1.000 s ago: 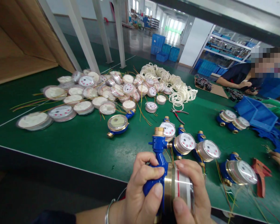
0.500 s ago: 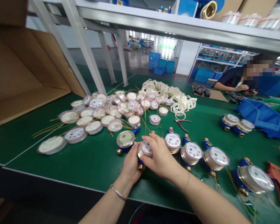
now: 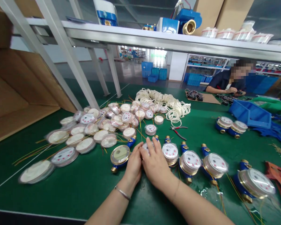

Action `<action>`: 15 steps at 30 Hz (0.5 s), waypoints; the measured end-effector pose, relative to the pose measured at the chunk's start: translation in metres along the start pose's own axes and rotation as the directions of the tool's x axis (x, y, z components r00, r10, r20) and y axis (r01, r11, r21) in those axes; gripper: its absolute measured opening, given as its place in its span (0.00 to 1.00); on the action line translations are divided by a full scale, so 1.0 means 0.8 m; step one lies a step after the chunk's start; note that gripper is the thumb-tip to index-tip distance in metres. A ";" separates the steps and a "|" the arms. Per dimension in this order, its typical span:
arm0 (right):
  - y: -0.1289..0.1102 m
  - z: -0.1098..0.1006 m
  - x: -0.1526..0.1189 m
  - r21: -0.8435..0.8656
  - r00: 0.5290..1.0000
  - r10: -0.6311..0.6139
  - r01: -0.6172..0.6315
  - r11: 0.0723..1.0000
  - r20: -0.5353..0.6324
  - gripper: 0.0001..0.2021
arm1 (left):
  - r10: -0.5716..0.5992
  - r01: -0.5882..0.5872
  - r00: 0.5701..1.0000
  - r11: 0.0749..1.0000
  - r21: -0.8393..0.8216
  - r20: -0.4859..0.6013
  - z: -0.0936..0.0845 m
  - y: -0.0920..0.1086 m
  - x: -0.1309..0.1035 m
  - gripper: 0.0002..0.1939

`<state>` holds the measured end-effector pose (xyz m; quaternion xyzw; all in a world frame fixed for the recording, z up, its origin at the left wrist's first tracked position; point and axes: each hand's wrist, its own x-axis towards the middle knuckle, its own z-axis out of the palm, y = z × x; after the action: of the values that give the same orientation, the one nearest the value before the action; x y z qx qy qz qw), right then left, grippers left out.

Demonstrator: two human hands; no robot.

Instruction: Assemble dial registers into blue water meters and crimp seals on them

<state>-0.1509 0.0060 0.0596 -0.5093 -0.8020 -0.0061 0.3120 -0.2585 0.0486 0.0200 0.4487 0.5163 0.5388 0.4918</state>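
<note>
Between my hands stands a water meter (image 3: 145,146), mostly covered, with a bit of its pale dial showing. My left hand (image 3: 134,162) wraps its left side. Over its top and right side lies my right hand (image 3: 154,157), fingers bent across the dial. To the left is a blue and brass meter body (image 3: 120,155) with a greyish-yellow round face. On the right, a row of meters with white, red-marked dials begins with the closest meter (image 3: 170,151) and continues with a second meter (image 3: 190,161), a third meter (image 3: 215,165) and a larger-looking one (image 3: 255,182).
Many plastic-wrapped dial units (image 3: 107,125) with thin wires are heaped at left. Behind them lie white rings (image 3: 175,107). Pliers (image 3: 179,132), a blue bin (image 3: 250,114) and an orange tool (image 3: 277,181) are on the table. A co-worker (image 3: 227,82) sits across. A shelf (image 3: 135,36) spans above.
The view has tilted up, showing more of the shelf. My right hand has settled further over the dial, and the meter's lower brass end is now hidden behind my hands.
</note>
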 end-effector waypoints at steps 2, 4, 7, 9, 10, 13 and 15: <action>-0.009 -0.015 -0.024 0.032 0.996 -0.054 0.056 0.998 -0.064 0.20 | 0.093 -0.088 0.995 0.983 0.160 -0.023 -0.003 0.015 0.013 0.20; -0.017 -0.029 -0.052 0.088 0.984 -0.081 0.096 0.992 -0.159 0.15 | 0.207 -0.202 0.978 0.926 0.320 0.017 -0.002 0.037 0.034 0.19; -0.022 -0.048 -0.081 0.163 0.947 -0.109 0.164 0.973 -0.304 0.10 | 0.263 -0.350 0.935 0.801 0.487 0.240 0.015 0.073 0.078 0.17; -0.020 -0.058 -0.089 0.193 0.927 -0.134 0.211 0.958 -0.352 0.09 | 0.215 -0.384 0.914 0.733 0.561 0.344 0.035 0.090 0.107 0.18; -0.017 -0.062 -0.090 0.200 0.920 -0.146 0.230 0.952 -0.365 0.09 | 0.184 -0.384 0.910 0.709 0.592 0.371 0.046 0.096 0.120 0.18; -0.004 -0.073 -0.093 0.202 0.901 -0.191 0.286 0.937 -0.390 0.09 | 0.103 -0.354 0.913 0.681 0.641 0.395 0.074 0.108 0.140 0.17; 0.005 -0.081 -0.096 0.196 0.889 -0.209 0.308 0.931 -0.407 0.08 | 0.072 -0.327 0.918 0.695 0.640 0.391 0.083 0.114 0.142 0.16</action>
<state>-0.0935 -0.0752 0.0715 -0.3417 -0.7815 -0.0429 0.5202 -0.2113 0.1703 0.1124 0.7388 0.5358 0.2719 0.3053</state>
